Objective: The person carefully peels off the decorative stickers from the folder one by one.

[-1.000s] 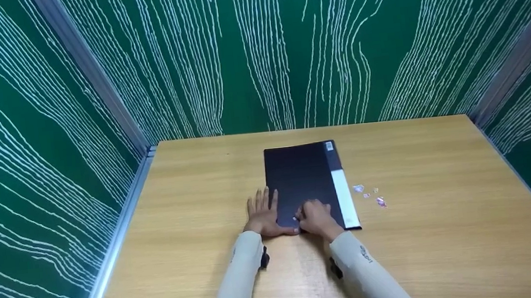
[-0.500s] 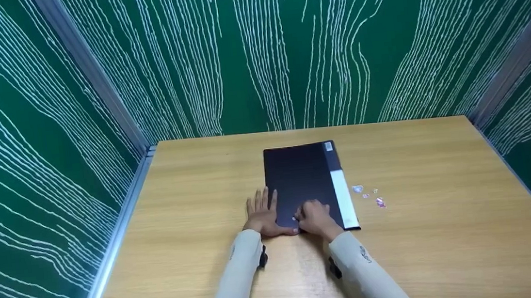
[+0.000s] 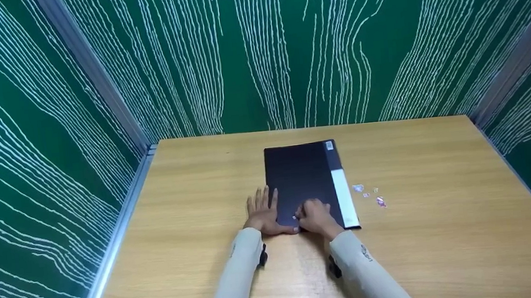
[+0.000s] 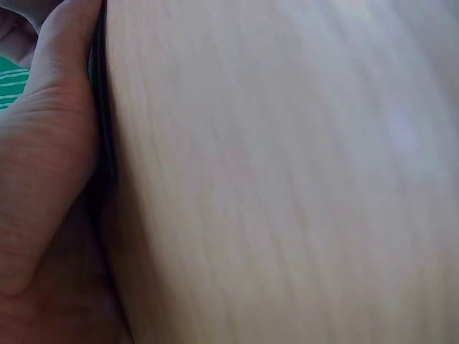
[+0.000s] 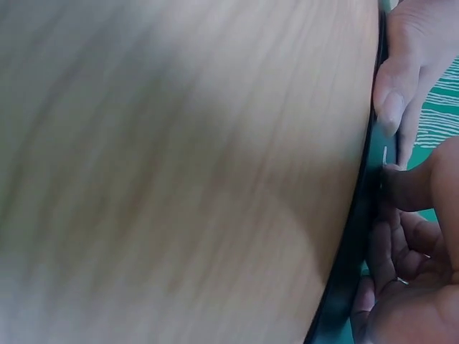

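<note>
A dark folder (image 3: 297, 175) with a white strip along its right side lies on the table. My left hand (image 3: 265, 217) rests flat across its near left corner, fingers spread and thumb along the near edge. My right hand (image 3: 317, 216) is on the folder's near part with its fingers curled. Its thumb and fingertips are at a small shiny sticker (image 3: 294, 217) beside the left thumb. In the right wrist view a thin pale edge of this sticker (image 5: 385, 155) shows between the left thumb and the right fingertips. The right fingers partly cover it.
Several small shiny scraps (image 3: 380, 201) lie on the wooden table (image 3: 439, 229) to the right of the folder. Green panels with white streaks (image 3: 256, 52) stand behind the table and at both sides. A metal rail (image 3: 110, 251) runs along the left edge.
Both hands hold nearly the same place on the folder. The scraps at the right lie as before; the view has shifted slightly.
</note>
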The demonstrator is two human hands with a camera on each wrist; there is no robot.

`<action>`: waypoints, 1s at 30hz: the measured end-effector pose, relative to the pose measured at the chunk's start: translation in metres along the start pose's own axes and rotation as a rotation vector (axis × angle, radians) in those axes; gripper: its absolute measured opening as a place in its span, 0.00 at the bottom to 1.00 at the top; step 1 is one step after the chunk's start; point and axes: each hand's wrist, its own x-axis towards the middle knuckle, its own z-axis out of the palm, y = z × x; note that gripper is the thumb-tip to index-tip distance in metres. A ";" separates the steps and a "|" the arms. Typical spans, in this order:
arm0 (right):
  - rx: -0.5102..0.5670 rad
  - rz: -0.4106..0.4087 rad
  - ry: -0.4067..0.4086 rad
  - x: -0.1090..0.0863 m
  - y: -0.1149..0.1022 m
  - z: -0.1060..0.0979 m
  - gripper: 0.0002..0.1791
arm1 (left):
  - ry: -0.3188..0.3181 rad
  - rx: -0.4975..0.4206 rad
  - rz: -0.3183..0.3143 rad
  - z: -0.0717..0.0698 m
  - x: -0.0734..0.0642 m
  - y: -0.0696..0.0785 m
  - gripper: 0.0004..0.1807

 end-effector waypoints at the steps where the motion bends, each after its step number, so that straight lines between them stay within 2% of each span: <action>1: 0.000 0.000 0.001 0.000 0.000 0.000 0.09 | 0.000 0.003 -0.001 0.001 0.001 0.000 0.76; 6: 0.007 0.011 0.003 0.000 0.001 0.000 0.10 | -0.013 -0.002 0.001 -0.003 0.000 0.002 0.75; 14: 0.019 0.006 0.040 0.000 0.001 -0.002 0.07 | 0.018 0.001 0.023 -0.020 -0.017 0.010 0.72; 24: 0.036 0.002 0.052 0.001 0.002 0.000 0.05 | 0.029 0.008 0.032 -0.020 -0.021 0.008 0.73; 30: 0.036 0.002 0.041 0.001 0.003 0.000 0.04 | 0.018 -0.013 0.021 -0.011 -0.012 0.006 0.74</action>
